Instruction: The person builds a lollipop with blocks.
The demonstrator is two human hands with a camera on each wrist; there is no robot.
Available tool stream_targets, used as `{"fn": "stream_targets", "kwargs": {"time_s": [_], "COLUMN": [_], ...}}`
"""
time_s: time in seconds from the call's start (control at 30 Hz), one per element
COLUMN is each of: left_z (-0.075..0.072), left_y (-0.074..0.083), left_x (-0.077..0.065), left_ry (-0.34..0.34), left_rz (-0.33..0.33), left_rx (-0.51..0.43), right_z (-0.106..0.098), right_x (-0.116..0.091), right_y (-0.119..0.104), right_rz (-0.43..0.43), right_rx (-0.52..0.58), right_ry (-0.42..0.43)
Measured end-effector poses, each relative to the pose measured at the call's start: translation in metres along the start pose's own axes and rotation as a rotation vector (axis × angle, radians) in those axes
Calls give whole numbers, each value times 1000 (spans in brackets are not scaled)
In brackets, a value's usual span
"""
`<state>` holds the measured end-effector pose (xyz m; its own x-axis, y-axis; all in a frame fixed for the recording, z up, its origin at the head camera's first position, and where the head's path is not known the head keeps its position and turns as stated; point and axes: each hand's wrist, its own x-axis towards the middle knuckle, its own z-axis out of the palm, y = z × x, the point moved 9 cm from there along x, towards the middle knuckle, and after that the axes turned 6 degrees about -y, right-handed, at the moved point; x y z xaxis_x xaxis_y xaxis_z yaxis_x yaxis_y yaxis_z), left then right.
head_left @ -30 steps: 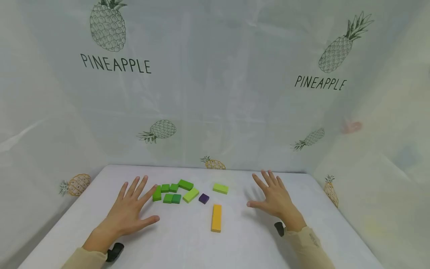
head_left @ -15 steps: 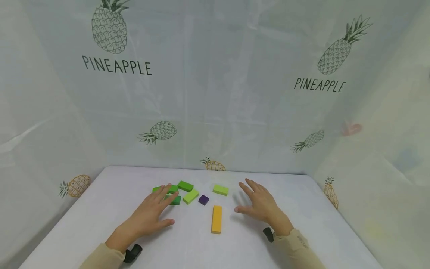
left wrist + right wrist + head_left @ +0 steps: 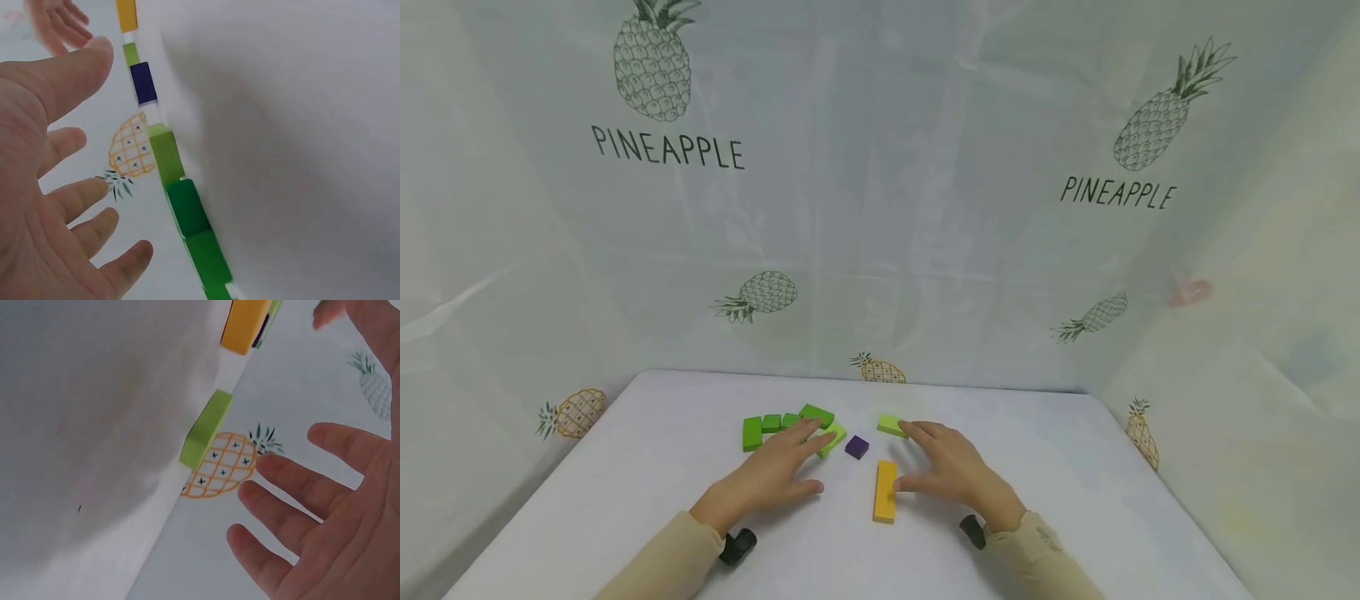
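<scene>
My left hand (image 3: 775, 475) hovers over the table with its fingers spread, hiding part of the green block group from the head view. Past its fingertips lie a lime block (image 3: 832, 440) and a small dark purple block (image 3: 857, 447). My right hand (image 3: 951, 471), also spread and holding nothing, is above the table beside a long yellow block (image 3: 884, 493). Its index finger overlaps another lime block (image 3: 891, 425) in the head view. In the left wrist view, two darker green blocks, one a deep green block (image 3: 189, 209), stand end to end beyond the fingers.
Several green blocks, among them an upright-lying green block (image 3: 752, 434) and a tilted green block (image 3: 817, 415), sit at the back left of the white table (image 3: 1060, 483). A pineapple-printed curtain (image 3: 925, 208) surrounds the table's back and sides.
Both hands have moved inward toward the middle, the left one rightward across the green blocks and the right one leftward to the yellow block. The blocks have not moved on the table.
</scene>
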<state>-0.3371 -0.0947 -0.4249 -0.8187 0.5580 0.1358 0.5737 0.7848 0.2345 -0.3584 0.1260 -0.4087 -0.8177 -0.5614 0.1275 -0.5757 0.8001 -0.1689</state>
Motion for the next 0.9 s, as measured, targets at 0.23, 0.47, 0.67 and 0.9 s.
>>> {"fn": "stream_targets", "kwargs": {"time_s": [0.23,0.47,0.67,0.9], "left_z": [4,9,10,10], "left_y": [5,7,4,2], "left_x": [24,44,56,63], "left_ry": [-28,-67,-86,-99], "left_rz": [11,7,0,-32], "left_rx": [1,-20,-38,-109], "right_z": [13,20,24,29], "right_x": [4,5,4,4], "right_y": [-10,-23,-28,-34], "right_rz": [5,-22,-23,-57], "right_rx": [64,67,70,61], "right_ry": [-86,-131,-161,-177]}}
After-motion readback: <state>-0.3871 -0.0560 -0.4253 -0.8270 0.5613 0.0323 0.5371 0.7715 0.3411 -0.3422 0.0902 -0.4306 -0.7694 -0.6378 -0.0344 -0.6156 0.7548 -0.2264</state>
